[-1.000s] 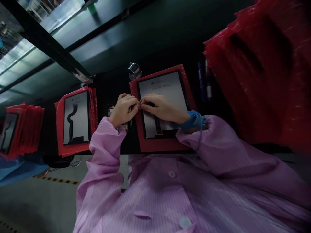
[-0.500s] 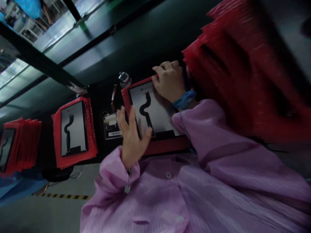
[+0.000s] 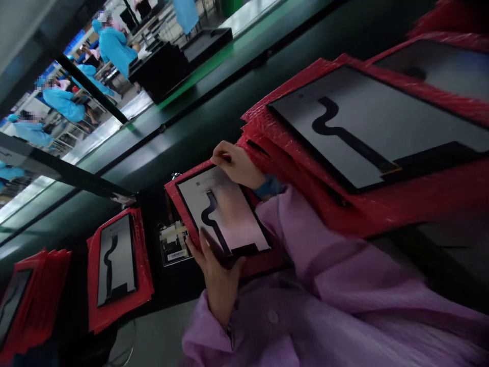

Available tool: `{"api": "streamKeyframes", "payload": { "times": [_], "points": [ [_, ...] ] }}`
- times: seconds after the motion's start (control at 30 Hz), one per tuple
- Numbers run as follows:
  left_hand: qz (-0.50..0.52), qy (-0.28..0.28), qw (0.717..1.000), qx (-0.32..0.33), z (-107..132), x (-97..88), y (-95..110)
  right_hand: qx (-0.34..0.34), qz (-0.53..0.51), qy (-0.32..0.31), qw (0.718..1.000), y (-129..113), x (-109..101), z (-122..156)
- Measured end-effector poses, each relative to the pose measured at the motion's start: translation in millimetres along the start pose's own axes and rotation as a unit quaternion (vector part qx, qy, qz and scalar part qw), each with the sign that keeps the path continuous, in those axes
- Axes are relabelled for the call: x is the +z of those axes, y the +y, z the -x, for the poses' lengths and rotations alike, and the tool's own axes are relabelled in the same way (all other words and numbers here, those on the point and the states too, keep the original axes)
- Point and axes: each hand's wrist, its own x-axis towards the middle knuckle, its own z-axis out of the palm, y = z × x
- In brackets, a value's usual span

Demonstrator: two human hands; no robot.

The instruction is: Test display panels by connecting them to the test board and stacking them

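A display panel point(image 3: 237, 219) with a grey back and a curved black flex cable point(image 3: 208, 216) lies tilted on a red bubble-wrap sheet point(image 3: 173, 191) in front of me. My left hand point(image 3: 219, 278) is at its lower left corner, fingers spread; the fingertips touch the panel's edge or the sheet, I cannot tell which. At the panel's upper edge is my right hand point(image 3: 240, 165), its thumb and forefinger curled together. Whatever lies between those fingertips is too small to make out. A small circuit board point(image 3: 173, 244) with a white label sits just left of the panel.
To the right, another panel point(image 3: 367, 122) tops a tall red bubble-wrap stack point(image 3: 275, 142). On the left stand two more stacks with panels, the nearer panel point(image 3: 116, 262) lying flat. A green ledge point(image 3: 183, 127) runs behind; people in blue work beyond a black box point(image 3: 160, 71).
The view has swung, showing more of the room and the right stack. My left hand has come to the panel's lower edge; my right fingers have curled together at its upper edge.
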Motion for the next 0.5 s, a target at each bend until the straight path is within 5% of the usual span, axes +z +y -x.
{"api": "streamKeyframes", "payload": {
  "times": [0.17,0.3,0.4,0.5],
  "points": [
    [0.137,0.108,0.983,-0.051,-9,-16.4,0,0.006,-0.239,0.139,0.961,-9,-8,13],
    [0.158,0.03,0.984,-0.072,-14,-45.6,10,0.042,-0.28,0.148,0.948,-4,8,17],
    [0.188,0.01,0.977,-0.098,-21,-83.2,3,0.075,-0.263,0.125,0.954,1,27,22],
    [0.218,0.084,0.953,-0.192,-34,-140.7,-27,0.09,-0.229,0.091,0.965,8,46,30]
  ]
}}
